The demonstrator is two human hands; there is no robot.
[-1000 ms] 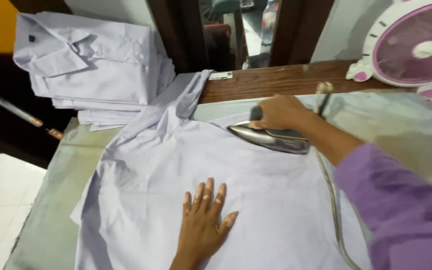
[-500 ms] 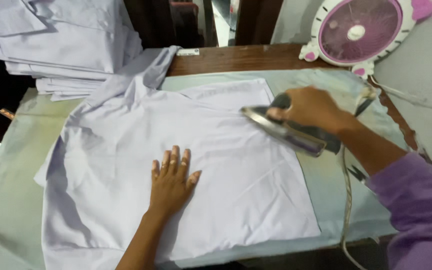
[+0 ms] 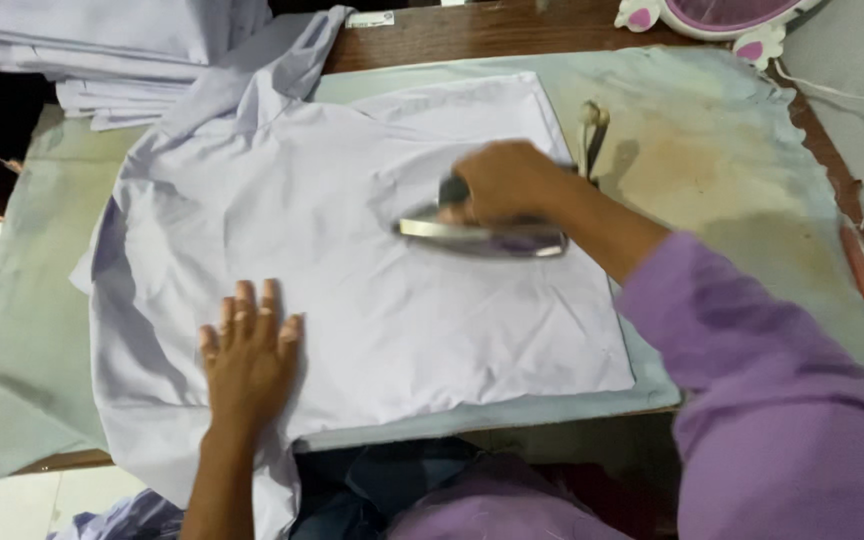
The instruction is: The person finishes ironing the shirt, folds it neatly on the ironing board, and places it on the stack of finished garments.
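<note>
Left hand (image 3: pixel 248 352) lies flat, palm down, fingers extended and slightly spread, pointing away from the body; its bare forearm rises from the lower edge of the view. Right hand (image 3: pixel 508 180) is closed in a fist-like grip, knuckles up, above and to the right of the left hand. Right forearm runs diagonally back to a purple sleeve (image 3: pixel 752 370).

Only 1 label tbh: small white rectangular tag (image 3: pixel 369 18) w/ dark print, approx 12 o'clock, top edge, lying on brown wood just right of shirt collar. No pkgs, signs, screens.
</note>
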